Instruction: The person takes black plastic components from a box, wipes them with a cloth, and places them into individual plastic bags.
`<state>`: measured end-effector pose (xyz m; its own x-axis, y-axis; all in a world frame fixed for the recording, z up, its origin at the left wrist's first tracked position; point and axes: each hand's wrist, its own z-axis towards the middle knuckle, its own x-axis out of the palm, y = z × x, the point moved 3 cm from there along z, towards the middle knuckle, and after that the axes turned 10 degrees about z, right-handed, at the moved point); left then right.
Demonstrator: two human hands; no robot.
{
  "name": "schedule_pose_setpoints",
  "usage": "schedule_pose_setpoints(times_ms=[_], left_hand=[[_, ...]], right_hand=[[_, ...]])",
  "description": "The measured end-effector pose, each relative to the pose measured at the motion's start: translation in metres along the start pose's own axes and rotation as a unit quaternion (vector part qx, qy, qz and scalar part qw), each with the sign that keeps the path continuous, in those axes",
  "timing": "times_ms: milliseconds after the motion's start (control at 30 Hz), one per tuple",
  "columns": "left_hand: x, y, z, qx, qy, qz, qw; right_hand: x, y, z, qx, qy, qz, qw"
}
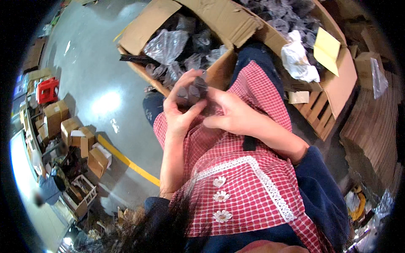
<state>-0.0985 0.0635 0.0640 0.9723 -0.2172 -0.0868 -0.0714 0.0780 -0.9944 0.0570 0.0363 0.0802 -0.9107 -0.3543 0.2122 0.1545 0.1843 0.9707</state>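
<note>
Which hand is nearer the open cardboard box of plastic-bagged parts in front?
Left. The left hand sits just below the box; the right hand is lower, over the apron.

A small dark grey part [193,92], seemingly two short rounded pieces set side by side, is held up between both hands over the lap. The left hand [182,107] curls around it from the left and below, thumb and fingers pinching its near side, while the right hand [236,114] touches its right edge with the fingertips. Its finer shape is too small and blurred to tell.
</note>
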Motion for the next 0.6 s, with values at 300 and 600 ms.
schedule_pose_setpoints(times_ms=[300,600], left_hand=[[-0.003,0.040,0.006,-0.169,0.027,-0.325,0.930],[0.010,0.060,-0.005,-0.057,0.211,-0.699,0.681]], right_hand=[[-0.116,0.055,-0.018,-0.126,-0.144,0.112,0.975],[-0.271,0.007,-0.101,-0.038,-0.435,-0.411,0.800]])
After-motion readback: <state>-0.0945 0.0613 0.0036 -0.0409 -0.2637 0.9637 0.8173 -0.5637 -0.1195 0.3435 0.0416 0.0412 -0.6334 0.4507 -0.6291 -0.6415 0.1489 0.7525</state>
